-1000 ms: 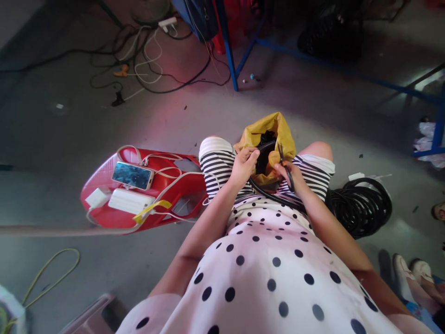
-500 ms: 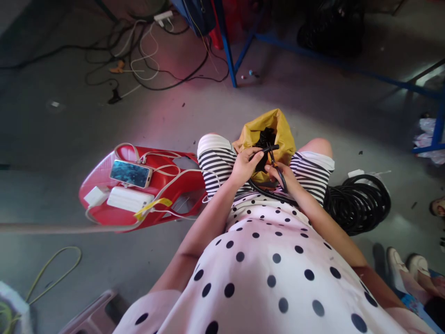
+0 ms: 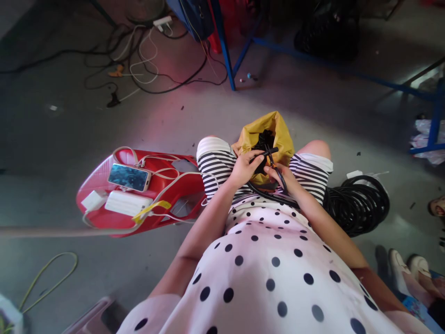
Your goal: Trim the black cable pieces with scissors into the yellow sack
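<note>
I sit with a yellow bag (image 3: 280,134) between my knees, black pieces inside it. My left hand (image 3: 245,168) is closed around the end of a black cable (image 3: 269,151), which pokes out over the bag's mouth. My right hand (image 3: 283,176) is closed on a small dark-handled tool (image 3: 274,166) held against that cable just right of my left fingers. The cable loops down across my lap and runs right to a large black coil (image 3: 359,204) on the floor.
A red plastic stool (image 3: 100,178) at my left carries a phone (image 3: 128,176), a white power bank (image 3: 127,202) and white leads. Tangled cords (image 3: 146,69) lie on the far floor by a blue metal frame (image 3: 225,55). Another person's shoes (image 3: 412,273) show at lower right.
The cable end has swung from bent down into the bag to sticking out level over its mouth. My right hand with the tool moved left and closed in on my left hand.
</note>
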The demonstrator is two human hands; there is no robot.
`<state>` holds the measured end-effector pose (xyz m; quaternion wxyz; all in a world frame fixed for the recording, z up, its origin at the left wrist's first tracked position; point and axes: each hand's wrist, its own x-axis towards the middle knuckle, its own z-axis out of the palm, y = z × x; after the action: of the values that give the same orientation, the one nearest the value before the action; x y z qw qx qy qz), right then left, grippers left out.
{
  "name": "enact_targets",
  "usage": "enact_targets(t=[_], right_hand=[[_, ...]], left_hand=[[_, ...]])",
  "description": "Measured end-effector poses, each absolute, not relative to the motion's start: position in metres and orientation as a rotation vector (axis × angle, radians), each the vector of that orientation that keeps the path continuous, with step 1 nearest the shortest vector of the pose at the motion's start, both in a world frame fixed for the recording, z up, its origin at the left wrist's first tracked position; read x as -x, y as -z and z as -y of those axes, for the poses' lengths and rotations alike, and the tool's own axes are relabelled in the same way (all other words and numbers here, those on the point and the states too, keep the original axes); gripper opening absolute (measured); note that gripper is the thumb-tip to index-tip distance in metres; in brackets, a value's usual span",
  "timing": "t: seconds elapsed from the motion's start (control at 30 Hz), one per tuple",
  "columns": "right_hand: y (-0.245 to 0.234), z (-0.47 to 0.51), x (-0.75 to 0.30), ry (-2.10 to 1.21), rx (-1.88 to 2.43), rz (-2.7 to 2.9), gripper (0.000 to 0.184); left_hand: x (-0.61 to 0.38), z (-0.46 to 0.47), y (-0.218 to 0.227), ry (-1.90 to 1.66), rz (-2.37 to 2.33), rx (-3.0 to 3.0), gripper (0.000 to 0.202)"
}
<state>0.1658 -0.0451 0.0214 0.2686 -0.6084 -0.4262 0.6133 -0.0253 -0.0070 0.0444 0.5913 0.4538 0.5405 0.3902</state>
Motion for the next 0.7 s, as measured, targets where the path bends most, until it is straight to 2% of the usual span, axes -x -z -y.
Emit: enact_targets(t=[0.2, 0.3, 0.53, 0.7], right_hand=[[-0.021, 0.037, -0.177, -1.719, 1.528, 1.252, 0.067], [-0.02, 0.036, -0.18, -1.644, 1.567, 1.326, 0.068], [-0.013, 0.044, -0.181, -1.606, 1.766, 1.368, 0.074], [-0.009, 0.036, -0.188, -1.733, 1.61, 1.387, 0.07]], left_hand=[[0.025, 0.003, -0.046, -0.791, -1.203, -1.151, 0.005], [0.027, 0.0, -0.045, -0.774, -1.184, -1.164, 0.004], [0.039, -0.011, -0.032, -0.681, -1.167, -1.111, 0.02], [0.04, -0.01, -0.025, -0.542, -1.054, -1.025, 0.025]])
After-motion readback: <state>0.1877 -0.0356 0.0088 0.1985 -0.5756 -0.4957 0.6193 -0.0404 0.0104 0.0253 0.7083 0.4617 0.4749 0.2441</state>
